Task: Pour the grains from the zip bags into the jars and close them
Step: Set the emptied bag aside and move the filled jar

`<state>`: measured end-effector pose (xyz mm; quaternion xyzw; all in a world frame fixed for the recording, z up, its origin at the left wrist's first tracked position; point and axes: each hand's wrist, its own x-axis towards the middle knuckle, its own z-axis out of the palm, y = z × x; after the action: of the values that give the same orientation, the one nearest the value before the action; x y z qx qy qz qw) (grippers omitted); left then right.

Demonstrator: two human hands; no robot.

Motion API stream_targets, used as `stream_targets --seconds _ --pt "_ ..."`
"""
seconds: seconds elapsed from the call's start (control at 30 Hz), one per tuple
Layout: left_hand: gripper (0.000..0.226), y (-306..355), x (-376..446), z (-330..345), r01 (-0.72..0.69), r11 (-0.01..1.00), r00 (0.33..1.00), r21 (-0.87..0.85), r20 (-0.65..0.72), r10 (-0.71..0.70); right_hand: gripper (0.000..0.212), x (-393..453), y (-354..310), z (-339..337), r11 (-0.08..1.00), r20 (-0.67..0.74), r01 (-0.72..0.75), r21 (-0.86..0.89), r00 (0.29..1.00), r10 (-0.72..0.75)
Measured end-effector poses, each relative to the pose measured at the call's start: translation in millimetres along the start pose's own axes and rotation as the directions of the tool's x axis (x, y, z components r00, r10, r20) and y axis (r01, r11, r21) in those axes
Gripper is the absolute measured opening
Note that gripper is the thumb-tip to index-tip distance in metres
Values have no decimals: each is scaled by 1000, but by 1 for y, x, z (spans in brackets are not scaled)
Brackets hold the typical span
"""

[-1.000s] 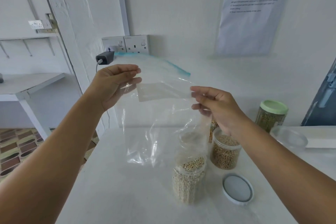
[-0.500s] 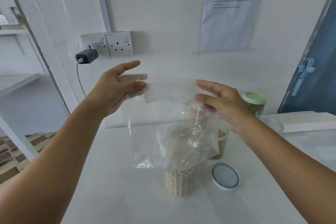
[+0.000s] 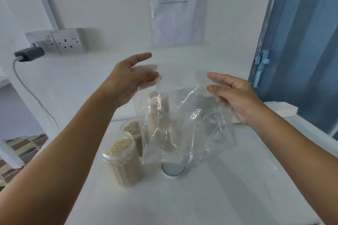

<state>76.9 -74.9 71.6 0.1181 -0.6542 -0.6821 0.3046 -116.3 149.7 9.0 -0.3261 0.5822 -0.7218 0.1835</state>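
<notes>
Head view: left hand [image 3: 128,76] and right hand [image 3: 236,95] pinch the top corners of an empty zip bag [image 3: 182,124]. It hangs above the tabletop [image 3: 228,188], beside an open, grain-filled jar [image 3: 122,162].

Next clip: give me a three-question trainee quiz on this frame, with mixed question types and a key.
1. True or false: the zip bag looks empty of grain.
2. Multiple choice: where is the loose lid?
A. On the front jar
B. Flat on the table, below the bag
C. In the right hand
3. Fill in: the front jar, nearly full of grain, is ____ (open or closed).

Key
1. True; the left hand and right hand hold it up by its top corners.
2. B; it lies on the table.
3. Open.
</notes>
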Motion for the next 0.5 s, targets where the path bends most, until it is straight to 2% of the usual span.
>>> stream_targets --seconds 0.27,0.5 --pt "57 -40 11 138 67 998 998 4 5 -67 34 -12 -6 -139 998 -8 -60 -34 998 59" --pt "56 -80 35 212 152 987 987 -47 48 -150 33 -11 2 -219 981 -106 -141 -132 986 127"
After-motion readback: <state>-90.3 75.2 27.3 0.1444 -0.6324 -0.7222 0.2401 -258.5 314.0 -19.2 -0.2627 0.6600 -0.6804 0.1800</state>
